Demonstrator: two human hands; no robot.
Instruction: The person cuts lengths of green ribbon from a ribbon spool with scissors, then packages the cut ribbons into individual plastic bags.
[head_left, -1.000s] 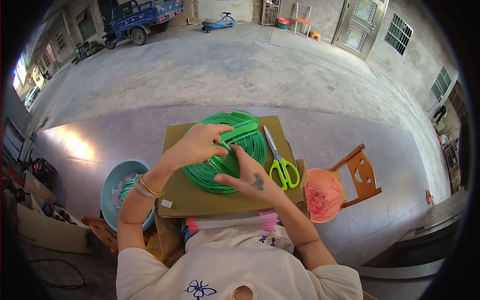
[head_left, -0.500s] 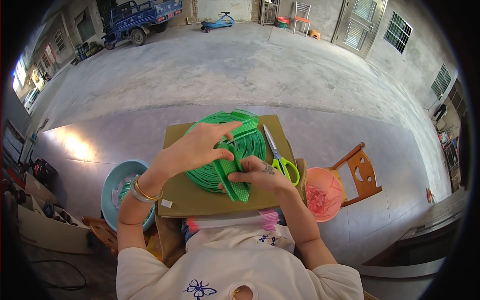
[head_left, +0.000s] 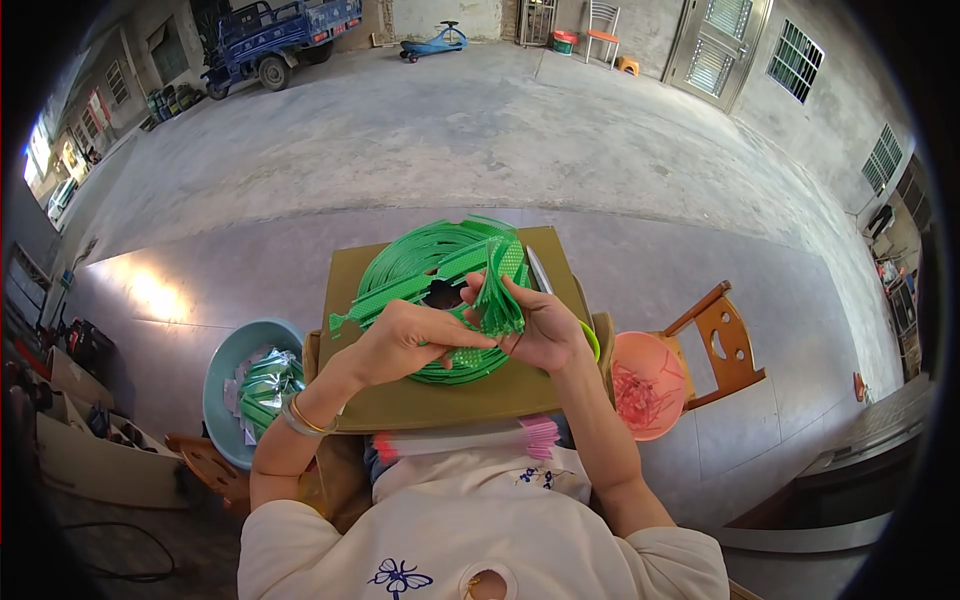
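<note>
A large flat coil of green dotted plastic strip [head_left: 405, 255] lies on the brown board [head_left: 350, 415] in front of me. My right hand [head_left: 548, 325] grips a folded bundle of the same strip [head_left: 500, 300], its layers fanned upright above the coil. My left hand [head_left: 415, 335] reaches across from the left, fingers pinched at the bundle's lower edge; its fingertips are partly hidden. A length of strip crosses the coil with a cut-looking end sticking out left. Behind my right hand are scissors [head_left: 538, 270], with only a blade and a bit of the yellow-green handle showing.
On the left stands a blue basin [head_left: 222, 400] with green packets inside. To the right, a pink basin [head_left: 665, 372] holds pink strips beside a wooden chair [head_left: 725, 345]. A bundle of pink-tipped strips [head_left: 470, 441] lies across my lap. Farther off is a blue three-wheeled truck [head_left: 270, 40].
The strip held between my hands is now a folded bundle in my right hand, raised slightly. My left hand has moved down from above the coil to the bundle's lower edge.
</note>
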